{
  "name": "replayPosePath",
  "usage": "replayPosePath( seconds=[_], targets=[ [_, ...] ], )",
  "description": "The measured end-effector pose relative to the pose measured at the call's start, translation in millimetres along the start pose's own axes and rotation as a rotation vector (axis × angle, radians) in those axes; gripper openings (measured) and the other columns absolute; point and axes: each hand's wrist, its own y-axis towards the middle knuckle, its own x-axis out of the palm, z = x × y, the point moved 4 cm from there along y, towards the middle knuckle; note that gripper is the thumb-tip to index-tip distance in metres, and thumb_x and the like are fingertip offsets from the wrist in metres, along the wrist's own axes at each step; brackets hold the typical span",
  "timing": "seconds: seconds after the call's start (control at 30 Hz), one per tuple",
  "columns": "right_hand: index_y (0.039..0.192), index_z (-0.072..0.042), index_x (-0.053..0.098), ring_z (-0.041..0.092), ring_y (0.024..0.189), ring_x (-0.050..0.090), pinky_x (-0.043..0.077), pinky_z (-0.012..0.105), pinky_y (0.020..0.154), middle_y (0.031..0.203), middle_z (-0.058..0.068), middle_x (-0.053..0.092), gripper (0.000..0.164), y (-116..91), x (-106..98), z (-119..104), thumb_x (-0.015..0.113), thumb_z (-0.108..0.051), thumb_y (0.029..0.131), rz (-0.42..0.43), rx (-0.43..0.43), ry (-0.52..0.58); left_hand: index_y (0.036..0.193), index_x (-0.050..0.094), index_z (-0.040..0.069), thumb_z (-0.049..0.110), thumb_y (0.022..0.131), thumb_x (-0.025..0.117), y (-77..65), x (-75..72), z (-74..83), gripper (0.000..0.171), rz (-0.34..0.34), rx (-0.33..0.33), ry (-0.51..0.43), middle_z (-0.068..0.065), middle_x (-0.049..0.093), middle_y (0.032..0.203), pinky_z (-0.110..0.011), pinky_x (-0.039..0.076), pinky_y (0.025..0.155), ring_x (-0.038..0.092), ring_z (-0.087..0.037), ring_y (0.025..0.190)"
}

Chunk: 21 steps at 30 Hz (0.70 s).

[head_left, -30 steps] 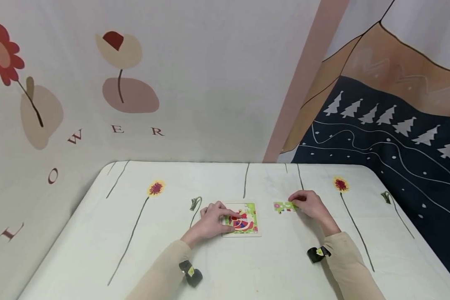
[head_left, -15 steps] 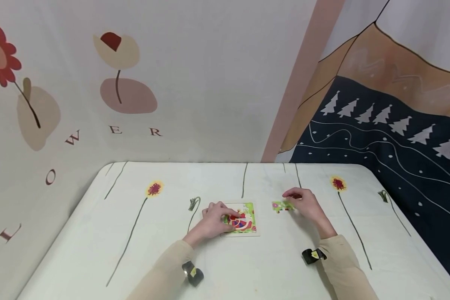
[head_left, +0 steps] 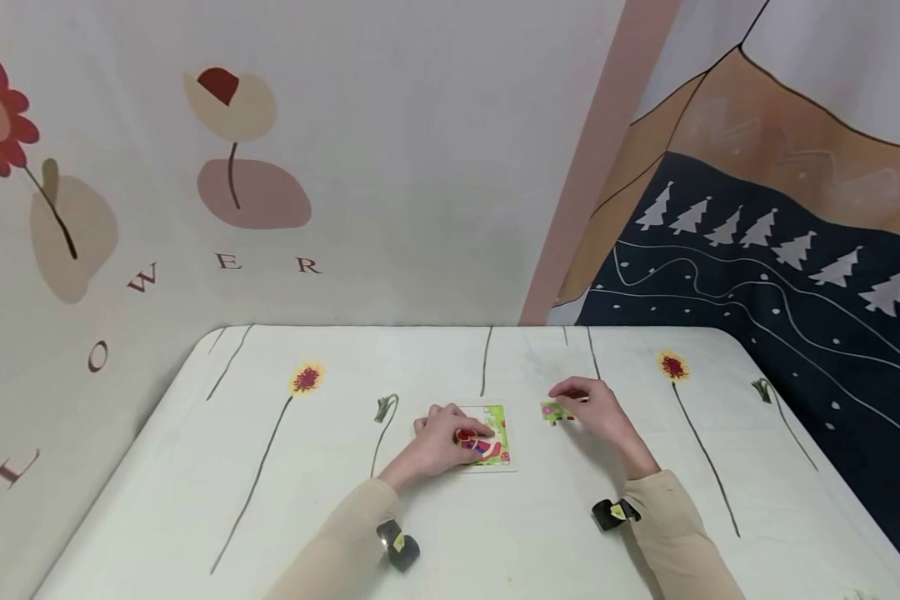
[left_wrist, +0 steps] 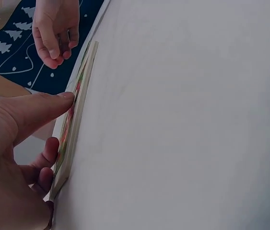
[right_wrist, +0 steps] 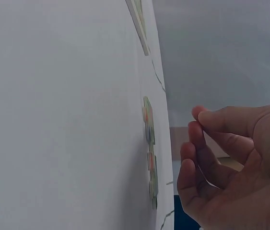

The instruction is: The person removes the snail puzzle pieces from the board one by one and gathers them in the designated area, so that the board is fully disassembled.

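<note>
My left hand (head_left: 437, 442) rests on a square puzzle board (head_left: 497, 429) with a colourful picture, its index finger and thumb touching the picture. In the left wrist view, the thumb (left_wrist: 53, 108) lies against the thin board (left_wrist: 79, 110), seen edge-on. My right hand (head_left: 598, 414) hovers above loose green puzzle pieces (head_left: 553, 412), partly covering them in the head view. The right wrist view shows these pieces (right_wrist: 149, 122) on the table, apart from the hand. There, the right thumb and index fingertips (right_wrist: 202, 115) meet, with nothing visible between them.
A white tablecloth (head_left: 540, 517) printed with flowers and stems covers the table. A white curtain (head_left: 420, 167) with printed flowers and letters hangs behind it, and a dark blue printed panel (head_left: 720, 275) stands at the right. A black wrist camera (head_left: 399, 546) sits on the left sleeve.
The right hand has moved left over the loose pieces and covers more of them. The left hand has shifted slightly right over the board. The head view has also shifted a little.
</note>
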Motion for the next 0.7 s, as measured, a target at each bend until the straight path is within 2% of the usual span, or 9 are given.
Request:
replayPosePath(
  seconds=[0.13,0.37,0.57,0.7],
  targets=[
    [0.100,0.001,0.070,0.022,0.084,0.057,0.044,0.034,0.067,0.095,0.010,0.067,0.012,0,6,-4,0.061,-0.004,0.093,-0.040,0.000,0.022,0.106,0.075,0.021,0.019,0.077,0.080,0.5,-0.7,-2.8,0.030,-0.005,-0.002,-0.018,0.004,0.052,0.098,-0.051,0.021,0.086,0.037,-0.018,0.091],
    [0.100,0.001,0.070,0.022,0.088,0.061,0.046,0.033,0.074,0.098,0.010,0.068,0.013,3,20,-10,0.061,-0.001,0.091,-0.094,-0.066,0.028,0.107,0.075,0.021,0.019,0.078,0.079,-0.8,-2.6,-4.9,0.030,-0.006,0.013,-0.031,0.005,0.050,0.096,-0.052,0.021,0.085,0.037,-0.018,0.089],
    [0.101,-0.002,0.071,0.023,0.094,0.061,0.046,0.039,0.085,0.102,0.008,0.068,0.014,7,37,-16,0.062,-0.001,0.091,-0.154,-0.108,0.033,0.108,0.075,0.022,0.020,0.079,0.078,-1.0,-1.4,-5.6,0.030,-0.014,0.033,-0.021,0.006,0.050,0.097,-0.048,0.021,0.084,0.037,-0.018,0.091],
    [0.103,-0.003,0.071,0.023,0.095,0.060,0.045,0.041,0.086,0.104,0.007,0.068,0.015,9,46,-22,0.061,-0.003,0.091,-0.195,-0.129,0.040,0.110,0.075,0.023,0.020,0.080,0.077,-1.4,-0.5,-5.2,0.030,-0.022,0.036,-0.032,0.006,0.049,0.097,-0.048,0.020,0.084,0.036,-0.019,0.092]
  ],
)
